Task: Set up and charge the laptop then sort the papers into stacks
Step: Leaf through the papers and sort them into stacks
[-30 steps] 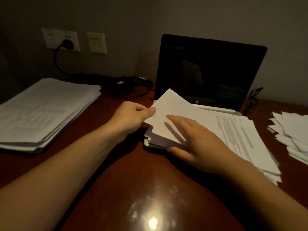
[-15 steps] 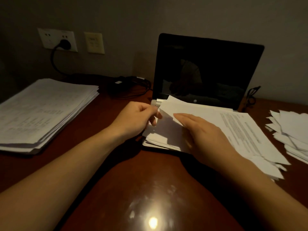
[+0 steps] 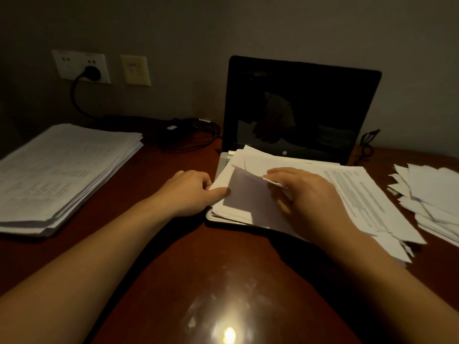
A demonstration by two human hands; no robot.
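An open laptop (image 3: 300, 108) with a dark screen stands at the back middle of the desk. A loose pile of papers (image 3: 352, 192) covers its keyboard. My left hand (image 3: 191, 192) pinches the left edge of a small blank sheet (image 3: 243, 194) in that pile, thumb on top. My right hand (image 3: 305, 194) holds the lifted corner of the sheets above it, fingers curled round the edge. A thick stack of printed sheets (image 3: 59, 175) lies at the left. A fanned stack of small blank sheets (image 3: 432, 199) lies at the right edge.
A black plug (image 3: 92, 70) sits in the wall socket, its cable running to a charger brick (image 3: 178, 130) behind the laptop's left side. A second cable (image 3: 367, 145) shows at the laptop's right. The brown desk (image 3: 223, 281) reflects a lamp near me.
Both hands have come down towards the pile. The sheets held up a second ago now lie lower on the laptop, and my right hand has lifted a corner of the top sheets.
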